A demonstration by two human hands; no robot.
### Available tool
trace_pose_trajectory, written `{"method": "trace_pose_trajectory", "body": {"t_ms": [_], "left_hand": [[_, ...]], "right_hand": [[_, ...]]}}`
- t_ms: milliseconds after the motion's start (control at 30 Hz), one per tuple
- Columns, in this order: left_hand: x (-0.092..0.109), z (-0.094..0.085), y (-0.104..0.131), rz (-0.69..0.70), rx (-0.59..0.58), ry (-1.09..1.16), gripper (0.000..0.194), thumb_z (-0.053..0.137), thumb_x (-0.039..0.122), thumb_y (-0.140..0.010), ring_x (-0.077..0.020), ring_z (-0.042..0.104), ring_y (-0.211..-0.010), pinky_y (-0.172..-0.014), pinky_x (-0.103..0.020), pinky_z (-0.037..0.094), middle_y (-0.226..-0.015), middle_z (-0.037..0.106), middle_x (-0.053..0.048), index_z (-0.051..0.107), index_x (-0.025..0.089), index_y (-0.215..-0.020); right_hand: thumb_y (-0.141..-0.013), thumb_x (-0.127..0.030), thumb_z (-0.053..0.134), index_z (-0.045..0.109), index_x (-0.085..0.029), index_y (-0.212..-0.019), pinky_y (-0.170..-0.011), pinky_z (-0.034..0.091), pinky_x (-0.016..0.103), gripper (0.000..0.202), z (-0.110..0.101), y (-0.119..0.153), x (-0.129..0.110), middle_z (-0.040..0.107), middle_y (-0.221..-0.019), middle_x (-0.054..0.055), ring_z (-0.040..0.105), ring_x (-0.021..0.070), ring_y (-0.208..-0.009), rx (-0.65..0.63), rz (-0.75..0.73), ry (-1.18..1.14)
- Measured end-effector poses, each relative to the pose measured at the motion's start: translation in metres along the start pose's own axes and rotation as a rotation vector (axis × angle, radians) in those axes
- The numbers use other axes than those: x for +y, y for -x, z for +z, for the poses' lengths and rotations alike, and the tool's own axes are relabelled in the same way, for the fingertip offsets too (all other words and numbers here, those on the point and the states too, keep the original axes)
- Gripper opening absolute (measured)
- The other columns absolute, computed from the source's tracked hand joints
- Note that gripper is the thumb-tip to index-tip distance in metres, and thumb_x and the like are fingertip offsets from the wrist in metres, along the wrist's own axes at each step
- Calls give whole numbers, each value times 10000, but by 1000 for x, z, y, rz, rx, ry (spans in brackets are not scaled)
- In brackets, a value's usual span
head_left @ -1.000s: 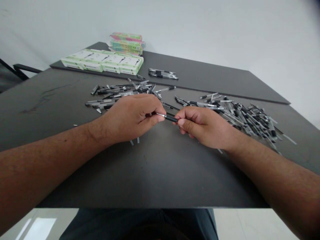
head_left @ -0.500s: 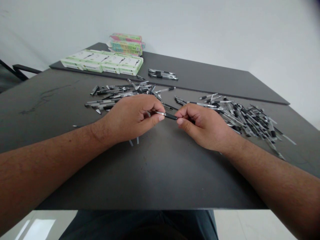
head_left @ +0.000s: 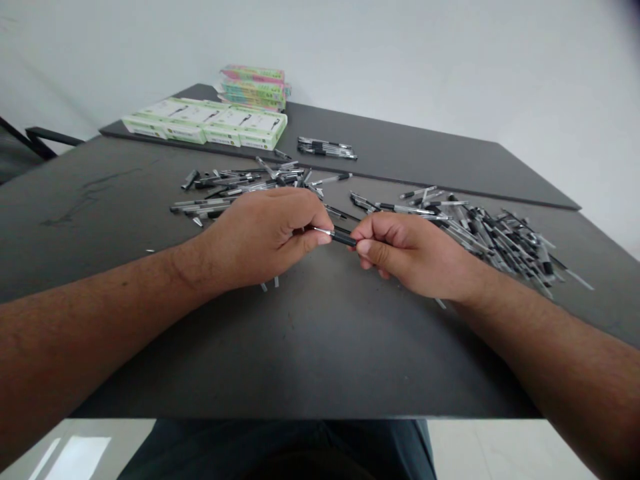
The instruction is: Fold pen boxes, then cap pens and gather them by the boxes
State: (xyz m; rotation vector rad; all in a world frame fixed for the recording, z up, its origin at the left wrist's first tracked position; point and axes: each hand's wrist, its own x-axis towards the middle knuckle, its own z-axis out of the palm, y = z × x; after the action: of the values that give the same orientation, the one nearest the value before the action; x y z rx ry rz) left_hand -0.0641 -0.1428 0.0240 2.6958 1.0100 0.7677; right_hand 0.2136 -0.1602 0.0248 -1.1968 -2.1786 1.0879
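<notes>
Between my two hands, above the dark table (head_left: 320,360), is a pen (head_left: 344,238) with a black grip and a silvery tip. My left hand (head_left: 280,230) pinches its tip end between thumb and fingers. At the other end of the black grip, my right hand (head_left: 400,250) is closed on the pen with thumb and forefinger. Behind my left hand lies a loose pile of pen parts (head_left: 245,183), partly hidden by that hand. A larger heap of clear and black pens (head_left: 500,240) spreads beyond my right hand.
Four white and green boxes (head_left: 205,121) stand in a row at the back left, with a stack of colourful packs (head_left: 255,88) behind them. A small bundle of pens (head_left: 327,148) lies on the raised board (head_left: 425,153). A chair arm (head_left: 55,137) shows at far left.
Both hands and the pen have shifted slightly downward. Lower fingers of my right hand now show beneath its thumb. The pen is still held between both hands.
</notes>
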Motion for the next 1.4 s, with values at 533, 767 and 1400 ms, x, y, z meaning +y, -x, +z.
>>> {"method": "trace_pose_trajectory", "body": {"t_ms": [533,767,1400], "left_hand": [[-8,5,-2,-107,17,-44,283,581,425,-1048,-242,776,-892,-819,-348,564,-897,815,-38,791,239,-1007],[-6,0,-1,-59,10,-51,270,563,421,-1061,-279,791,-989,-944,-410,601,-980,830,-58,766,262,-984],[-8,3,-1,-81,-11,-32,256,589,400,-1047,-226,774,-862,-837,-348,566,-916,820,-33,784,242,-996]], "right_hand": [[-1013,-361,692,772,-229,-1036,-703,427,315,155,6,-1,8,762,-845,1,619,178,-737,228,-78,222],[-1033,-374,674,748,-237,-1030,-665,470,311,156,-1,-2,4,767,-834,-8,631,166,-675,62,15,65],[-1023,-378,679,733,-242,-1027,-730,459,331,146,2,-3,12,735,-811,-13,645,188,-737,113,-16,180]]}}
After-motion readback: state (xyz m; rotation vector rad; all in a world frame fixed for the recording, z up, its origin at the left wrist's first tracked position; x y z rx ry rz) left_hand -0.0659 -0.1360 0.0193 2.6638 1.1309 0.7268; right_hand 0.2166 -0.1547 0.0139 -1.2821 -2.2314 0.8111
